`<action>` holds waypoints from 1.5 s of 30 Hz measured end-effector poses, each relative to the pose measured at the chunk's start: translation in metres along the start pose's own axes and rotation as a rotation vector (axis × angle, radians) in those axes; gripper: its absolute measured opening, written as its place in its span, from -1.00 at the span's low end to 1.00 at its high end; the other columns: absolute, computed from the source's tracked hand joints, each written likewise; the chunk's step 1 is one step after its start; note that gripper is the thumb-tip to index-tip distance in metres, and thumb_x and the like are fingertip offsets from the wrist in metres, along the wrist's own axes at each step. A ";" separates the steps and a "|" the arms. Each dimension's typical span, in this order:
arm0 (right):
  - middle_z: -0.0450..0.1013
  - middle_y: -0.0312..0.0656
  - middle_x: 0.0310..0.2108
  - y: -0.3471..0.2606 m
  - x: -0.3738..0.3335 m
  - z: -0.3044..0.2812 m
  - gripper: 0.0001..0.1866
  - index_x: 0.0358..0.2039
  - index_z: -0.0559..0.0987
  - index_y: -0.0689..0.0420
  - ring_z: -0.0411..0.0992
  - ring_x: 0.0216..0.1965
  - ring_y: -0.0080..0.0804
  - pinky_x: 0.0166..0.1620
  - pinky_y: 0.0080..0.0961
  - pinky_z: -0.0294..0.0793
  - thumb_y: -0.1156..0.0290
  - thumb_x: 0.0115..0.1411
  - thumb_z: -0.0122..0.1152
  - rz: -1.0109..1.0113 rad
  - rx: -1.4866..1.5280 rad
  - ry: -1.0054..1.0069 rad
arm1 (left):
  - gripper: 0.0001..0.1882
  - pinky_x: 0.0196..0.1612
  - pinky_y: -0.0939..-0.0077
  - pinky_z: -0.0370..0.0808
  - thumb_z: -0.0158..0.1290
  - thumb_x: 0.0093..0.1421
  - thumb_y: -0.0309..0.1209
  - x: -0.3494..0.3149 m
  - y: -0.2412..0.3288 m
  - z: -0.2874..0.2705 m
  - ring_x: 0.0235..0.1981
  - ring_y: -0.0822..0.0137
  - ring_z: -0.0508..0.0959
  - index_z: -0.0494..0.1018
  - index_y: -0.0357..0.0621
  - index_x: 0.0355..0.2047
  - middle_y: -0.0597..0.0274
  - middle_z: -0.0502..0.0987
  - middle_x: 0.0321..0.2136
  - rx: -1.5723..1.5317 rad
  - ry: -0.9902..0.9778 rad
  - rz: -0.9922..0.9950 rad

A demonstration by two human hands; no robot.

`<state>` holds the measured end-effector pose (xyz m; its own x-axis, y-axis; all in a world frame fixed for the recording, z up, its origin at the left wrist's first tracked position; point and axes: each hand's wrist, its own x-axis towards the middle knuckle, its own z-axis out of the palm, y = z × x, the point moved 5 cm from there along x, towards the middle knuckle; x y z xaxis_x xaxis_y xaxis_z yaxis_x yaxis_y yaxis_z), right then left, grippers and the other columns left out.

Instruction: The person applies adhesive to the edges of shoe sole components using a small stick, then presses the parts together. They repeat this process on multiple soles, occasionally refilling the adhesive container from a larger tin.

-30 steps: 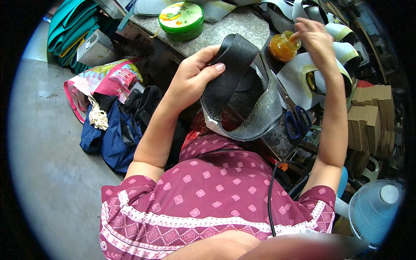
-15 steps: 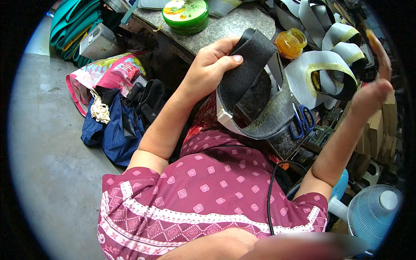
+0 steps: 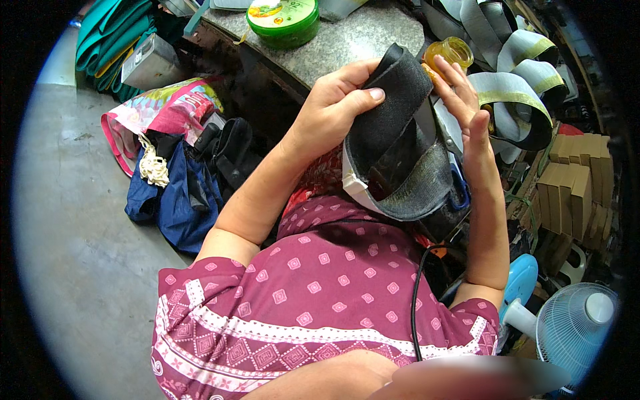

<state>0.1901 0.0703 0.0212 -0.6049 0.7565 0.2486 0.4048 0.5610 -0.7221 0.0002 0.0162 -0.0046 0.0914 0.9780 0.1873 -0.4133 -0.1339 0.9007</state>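
My left hand (image 3: 333, 110) pinches the upper end of a wide black fabric band (image 3: 393, 93), thumb on its face. The band loops down over my lap, with a grey worn-looking stretch and a white piece at its lower left. My right hand (image 3: 470, 117) is open beside the band, its fingers extended toward the band's right edge. Yellow-orange paste coats one fingertip, which is at or very near that edge; contact is unclear. Just behind those fingers stands an open glass jar (image 3: 450, 52) of yellow-orange paste. Blue-handled scissors (image 3: 459, 187) are partly hidden behind my right wrist.
Grey looped bands (image 3: 517, 90) with yellowish edges pile up at the right. A green round tub (image 3: 283, 25) sits on the grey worktop (image 3: 367, 37). Brown boxes (image 3: 567, 193) and a fan (image 3: 577, 327) stand right; bags (image 3: 173, 193) lie on the floor left.
My right hand has swung left from the far right to beside the black band. The band and my left hand have shifted slightly to the right.
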 end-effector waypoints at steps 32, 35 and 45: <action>0.10 -0.16 0.42 -0.027 -0.021 -0.009 -0.08 0.07 0.64 -0.33 -0.16 0.47 -0.04 0.36 0.24 -0.52 -0.53 0.21 -0.65 -0.243 -0.429 0.200 | -0.54 0.03 0.52 0.53 -0.04 0.27 -0.53 0.008 -0.001 0.013 -0.09 0.36 0.61 0.33 -0.47 0.17 0.01 0.57 -0.04 -0.132 -0.006 -0.075; 0.12 -0.16 0.42 -0.034 -0.020 -0.009 -0.10 0.05 0.65 -0.36 -0.15 0.47 -0.05 0.37 0.18 -0.56 -0.53 0.21 -0.63 -0.212 -0.428 0.248 | -0.55 0.05 0.53 0.52 -0.05 0.28 -0.53 0.010 0.000 0.013 -0.08 0.37 0.60 0.32 -0.46 0.18 0.02 0.56 -0.03 -0.117 -0.004 -0.046; 0.12 -0.14 0.41 -0.044 -0.025 -0.007 -0.04 0.01 0.67 -0.31 -0.11 0.47 -0.16 0.41 0.00 -0.53 -0.53 0.20 -0.71 -0.213 -0.656 0.228 | -0.56 0.08 0.53 0.49 -0.08 0.30 -0.54 0.012 -0.001 0.011 -0.03 0.38 0.57 0.33 -0.43 0.18 0.05 0.55 -0.01 -0.120 0.003 0.011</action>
<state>0.1921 0.0286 0.0513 -0.5873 0.6196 0.5208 0.6657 0.7358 -0.1247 0.0116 0.0264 0.0012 0.0833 0.9771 0.1960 -0.5202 -0.1251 0.8449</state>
